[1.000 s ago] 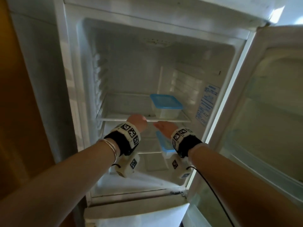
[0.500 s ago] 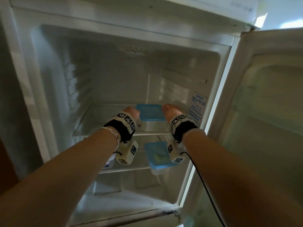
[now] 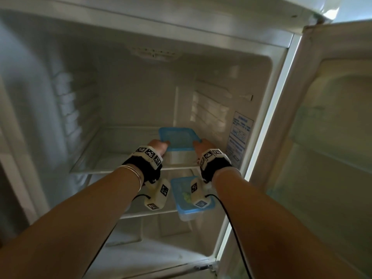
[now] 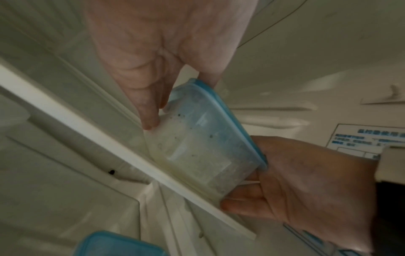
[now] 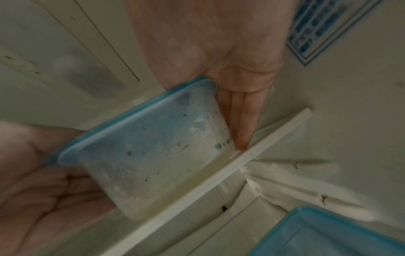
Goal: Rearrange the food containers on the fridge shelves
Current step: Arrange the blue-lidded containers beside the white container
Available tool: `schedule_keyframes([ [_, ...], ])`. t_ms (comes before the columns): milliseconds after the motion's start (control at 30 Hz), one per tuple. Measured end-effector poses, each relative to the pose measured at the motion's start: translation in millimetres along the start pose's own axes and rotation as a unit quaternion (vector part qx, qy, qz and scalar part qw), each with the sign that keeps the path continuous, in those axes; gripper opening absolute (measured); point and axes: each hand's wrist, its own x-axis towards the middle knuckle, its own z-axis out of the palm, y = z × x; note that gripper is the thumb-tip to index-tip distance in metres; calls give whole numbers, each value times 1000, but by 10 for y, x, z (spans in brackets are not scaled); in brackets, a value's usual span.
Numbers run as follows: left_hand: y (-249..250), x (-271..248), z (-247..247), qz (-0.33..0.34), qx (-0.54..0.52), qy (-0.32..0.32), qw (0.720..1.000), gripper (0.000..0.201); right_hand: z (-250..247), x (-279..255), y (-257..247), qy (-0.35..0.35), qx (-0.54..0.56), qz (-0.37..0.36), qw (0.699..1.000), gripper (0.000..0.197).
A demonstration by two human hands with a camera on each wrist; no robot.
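Observation:
A clear food container with a blue lid [image 3: 179, 138] stands at the right end of the upper glass shelf [image 3: 112, 162], close to its front edge. My left hand [image 3: 159, 147] holds its left side and my right hand [image 3: 201, 146] its right side. In the left wrist view the left hand [image 4: 153, 97] lays its fingers down the container [image 4: 197, 138] wall with the thumb over the lid. The right wrist view shows the right hand [image 5: 238, 112] doing the same on the container [image 5: 153, 147]. A second blue-lidded container [image 3: 181, 190] with something green inside sits on the lower shelf [image 3: 145, 214].
The fridge door [image 3: 332, 137] stands open on the right. A blue printed sticker [image 3: 240, 135] is on the right inner wall beside the upper container. The left part of the upper shelf is bare glass. A drawer space lies below the lower shelf.
My hands rose from the shelf's front edge to the two sides of the upper container and closed in on it. The view has moved nearer to the fridge.

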Motion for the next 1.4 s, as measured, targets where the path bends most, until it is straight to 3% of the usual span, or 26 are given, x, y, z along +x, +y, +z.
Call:
schedule_keyframes([
  [300, -70, -283, -272, 37, -3, 8, 999, 44, 109, -312, -112, 14, 107, 3, 994, 41],
  [500, -199, -659, -461, 35, -49, -7, 998, 42, 183, -787, -97, 58, 75, -25, 995, 45],
  [600, -304, -869, -529, 36, -68, -18, 997, 45, 242, -1037, -56, 49, 99, -27, 993, 47],
  [800, -554, -1258, -606, 48, -55, -40, 997, 30, 411, -1475, 94, 53, 170, -9, 984, 45],
  [933, -786, -1414, -592, 54, -31, -49, 997, 41, 559, -1696, 244, 68, 177, -6, 982, 42],
  [1067, -1031, -1496, -527, 57, 37, -41, 997, 42, 730, -1798, 381, 57, 166, 2, 985, 43],
  [1400, -1484, -1232, -497, 15, 78, -46, 996, 39, 1185, -1572, 578, 17, 101, 25, 994, 46],
])
